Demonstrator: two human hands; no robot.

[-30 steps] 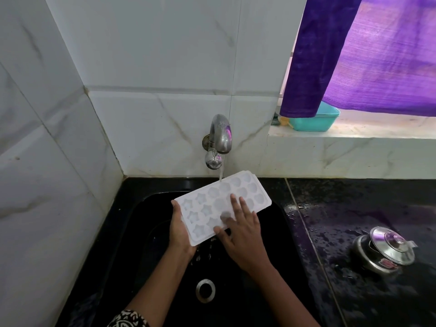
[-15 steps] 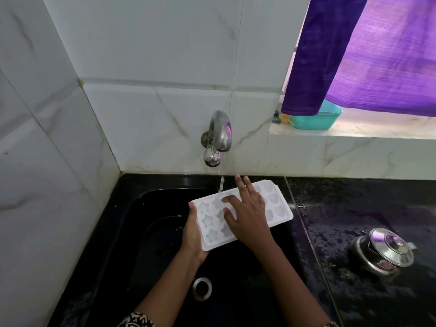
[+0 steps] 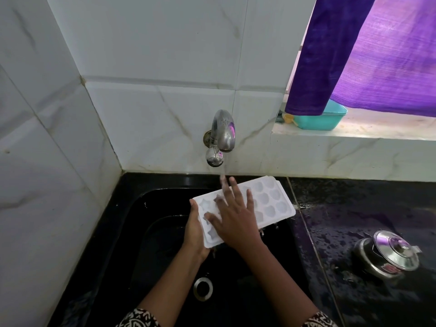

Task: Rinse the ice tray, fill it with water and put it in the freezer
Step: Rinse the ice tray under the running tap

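The black sink (image 3: 165,232) is filling the lower middle of the view, its steel drain (image 3: 203,288) sitting near the bottom. The wet black counter (image 3: 354,208) is running off to the right, carrying a lidded steel pot (image 3: 387,253).

The white ice tray (image 3: 271,201) is hanging over the basin just below the wall tap (image 3: 223,131), and its far right corner is reaching past the sink edge above the counter. The left hand (image 3: 194,232) is gripping the tray's near left end, thumb along the rim and the other fingers tucked underneath, out of sight. The right hand (image 3: 236,220) is lying flat on the moulds with its fingers straight and spread wide, fingertips meeting the thin stream of water (image 3: 223,171).

Rinsing looks to be the step in hand. The main risk is that only one hand is bearing the tray, at one end, on wet plastic. If the right hand presses hard while rubbing, the tray could lever out of that grip and drop into the basin. Water striking the fingers is probably splashing outward, and the overhanging corner may be dripping onto the counter. The right-hand moulds, lying away from the stream, could go unrinsed.
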